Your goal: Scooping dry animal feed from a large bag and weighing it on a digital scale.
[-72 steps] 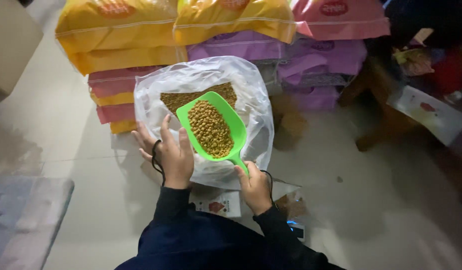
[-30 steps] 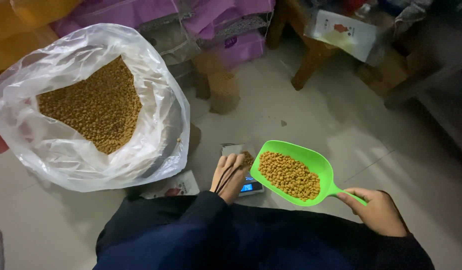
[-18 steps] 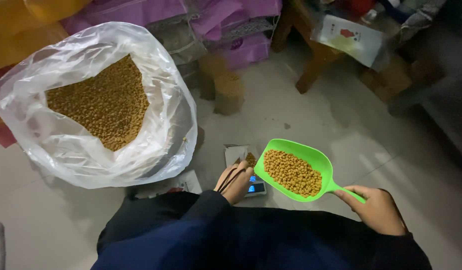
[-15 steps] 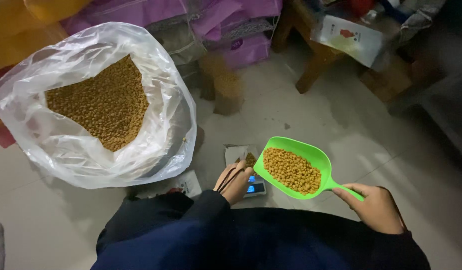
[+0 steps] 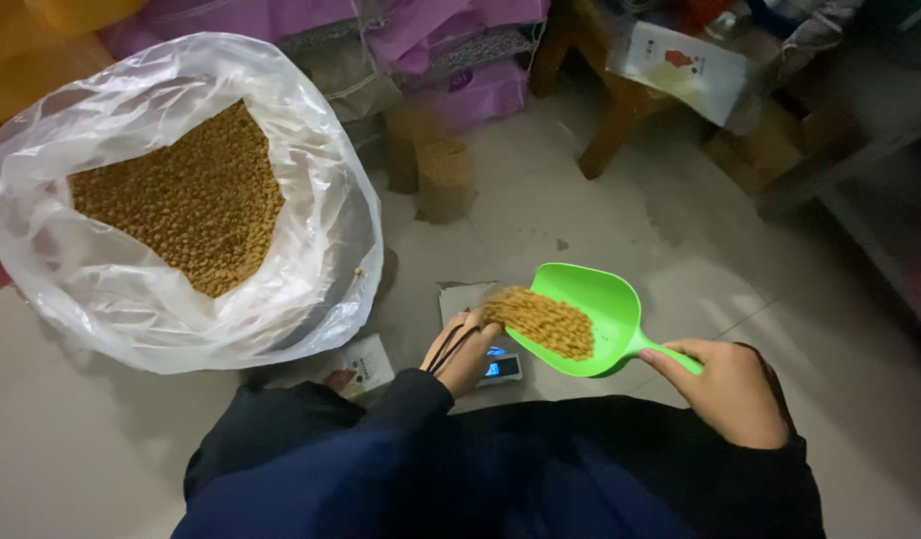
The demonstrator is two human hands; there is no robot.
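My right hand (image 5: 725,389) grips the handle of a green plastic scoop (image 5: 600,309), which is tilted down to the left. Brown pellets (image 5: 540,319) slide toward the scoop's front lip, right over my left hand (image 5: 462,349). That hand is curled low beside a small digital scale (image 5: 500,367) with a lit blue display; what the fingers hold is hidden. A big clear plastic bag (image 5: 311,250) full of the same brown pellets (image 5: 181,200) stands open at the left.
Purple sacks (image 5: 460,50) and yellow sacks are stacked at the back. A small upright bag of pellets (image 5: 446,180) stands on the floor near a wooden stool leg (image 5: 610,130). A printed card (image 5: 356,367) lies by my left sleeve. Pale floor tiles spread to the right.
The scoop has tipped leftward and the pellets have slid to its front lip over my left hand. Earlier I carried the full scoop from the big bag to the scale.
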